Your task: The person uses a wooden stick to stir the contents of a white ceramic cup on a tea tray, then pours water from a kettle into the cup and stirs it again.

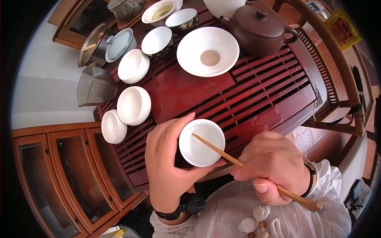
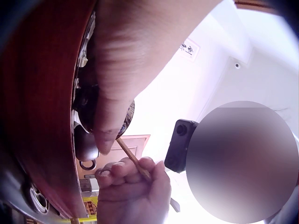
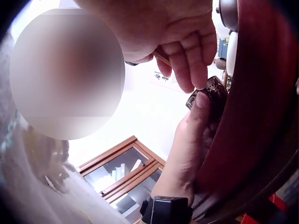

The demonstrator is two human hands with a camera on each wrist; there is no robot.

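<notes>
My left hand [image 1: 164, 158] grips a small teacup [image 1: 202, 142] around its side, with its white inside turned up. In the left wrist view the cup's outside [image 2: 128, 119] is dark and patterned. A slim wooden tea stick [image 1: 222, 153] is held in my right hand [image 1: 272, 166], between the thumb and curled fingers. Its thin tip reaches over the rim and overlaps the cup's white inside in the head view. The broader, flat end sticks out behind the right hand, near the sleeve. No tea or liquid shows in this cup.
The slatted red tea tray [image 1: 190, 93] lies beyond both hands. Along its left stand white cups [image 1: 134, 106], patterned cups [image 1: 158, 41] and a clear pitcher [image 1: 95, 85]. A wide white bowl [image 1: 208, 39] and a brown teapot [image 1: 260, 29] stand at the back. A chair [image 1: 349, 79] is at right.
</notes>
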